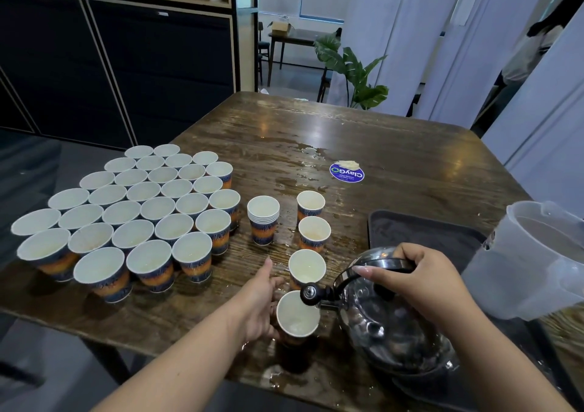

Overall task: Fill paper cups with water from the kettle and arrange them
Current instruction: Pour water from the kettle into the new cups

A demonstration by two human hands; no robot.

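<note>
Behind the wet wooden tabletop stand dark cabinets, a leafy plant, white curtains and a far table.

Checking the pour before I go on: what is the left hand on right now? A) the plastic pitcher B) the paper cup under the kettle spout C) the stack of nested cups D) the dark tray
B: the left hand wraps the paper cup sitting under the spout of the kettle, which the right hand tilts by its handle.
</note>
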